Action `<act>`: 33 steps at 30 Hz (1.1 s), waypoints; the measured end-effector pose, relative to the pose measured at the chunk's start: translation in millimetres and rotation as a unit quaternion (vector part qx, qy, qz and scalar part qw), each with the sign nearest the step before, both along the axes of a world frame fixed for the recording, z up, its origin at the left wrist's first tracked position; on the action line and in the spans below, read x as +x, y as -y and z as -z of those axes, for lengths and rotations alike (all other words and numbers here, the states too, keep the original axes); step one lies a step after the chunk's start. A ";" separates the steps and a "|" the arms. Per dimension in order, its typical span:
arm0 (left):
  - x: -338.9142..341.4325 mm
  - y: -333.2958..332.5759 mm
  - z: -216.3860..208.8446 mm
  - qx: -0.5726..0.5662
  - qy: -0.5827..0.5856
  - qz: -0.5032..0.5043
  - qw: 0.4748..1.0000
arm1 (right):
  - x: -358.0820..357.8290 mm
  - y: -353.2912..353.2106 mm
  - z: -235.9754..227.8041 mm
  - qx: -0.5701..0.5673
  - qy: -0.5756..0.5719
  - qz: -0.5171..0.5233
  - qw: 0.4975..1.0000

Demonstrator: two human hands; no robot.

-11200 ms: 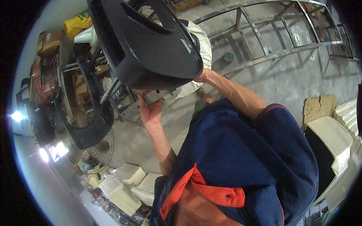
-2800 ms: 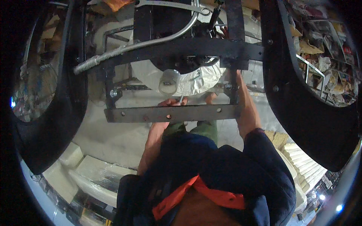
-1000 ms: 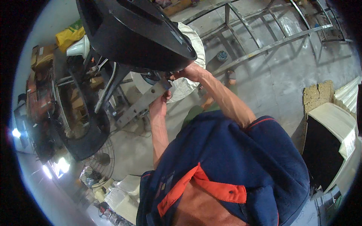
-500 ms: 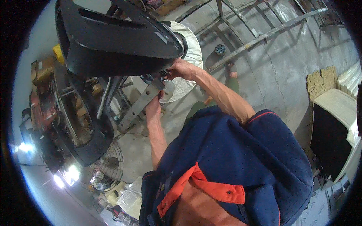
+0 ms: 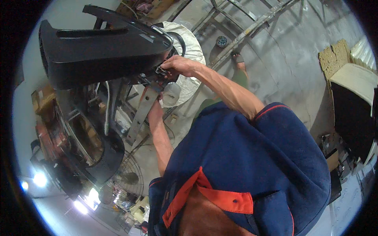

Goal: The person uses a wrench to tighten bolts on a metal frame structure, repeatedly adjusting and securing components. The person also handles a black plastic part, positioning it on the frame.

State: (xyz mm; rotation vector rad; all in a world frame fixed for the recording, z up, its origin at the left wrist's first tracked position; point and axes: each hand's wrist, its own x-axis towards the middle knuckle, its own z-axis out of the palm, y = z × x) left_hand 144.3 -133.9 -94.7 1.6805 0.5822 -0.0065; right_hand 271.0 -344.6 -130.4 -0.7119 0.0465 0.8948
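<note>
A large black moulded plastic part (image 5: 106, 55) stands at the upper left. At its lower right edge my right hand (image 5: 179, 65) is closed, fingertips pinched on a small shiny metal piece (image 5: 160, 70). My left hand (image 5: 156, 107) is lower down, behind a flat metal bar with holes (image 5: 143, 110); the bar hides most of its fingers, so its grip cannot be made out. Beside the bar, between my two hands, is a translucent plastic cup (image 5: 172, 93). A round, white cloth-covered thing (image 5: 193, 49) lies behind my right hand.
Further black frame-like parts (image 5: 104, 161) and a cardboard box (image 5: 43, 100) crowd the left, with a wire-cage fan (image 5: 130, 173) below. A metal frame (image 5: 252, 27) and a small round object (image 5: 221, 41) are on the floor beyond. Pale and black panels (image 5: 352, 102) lean at right.
My view has shifted, so the scene sits differently. The fingers of my right hand now show pinching the small metal piece, and more of the plastic cup shows.
</note>
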 end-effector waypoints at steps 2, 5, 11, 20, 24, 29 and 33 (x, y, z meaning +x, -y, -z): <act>4.0 3.5 0.9 -0.026 0.020 -0.008 0.999 | -3.2 3.8 -4.5 -0.010 -0.002 0.018 1.000; 2.7 -13.1 7.0 -0.052 0.015 0.031 0.998 | -6.7 1.1 -10.1 -0.013 0.011 0.025 1.000; 2.1 29.4 -40.8 -0.053 -0.068 0.044 0.995 | -12.5 -5.9 -12.0 0.015 0.034 0.038 0.999; 10.9 29.1 -46.2 -0.094 -0.030 0.068 0.993 | -13.0 -5.6 -12.1 0.009 0.020 0.056 0.998; 12.9 19.7 -39.6 -0.069 -0.084 0.065 0.992 | -13.4 -4.8 -17.8 -0.011 0.027 0.059 0.998; 9.6 -2.4 -19.1 -0.079 -0.052 0.067 0.993 | -14.4 -10.6 -12.3 -0.008 0.044 0.056 0.997; 13.1 24.2 -35.2 -0.049 -0.051 0.043 0.997 | -13.8 -5.5 -18.3 -0.006 0.023 0.070 0.997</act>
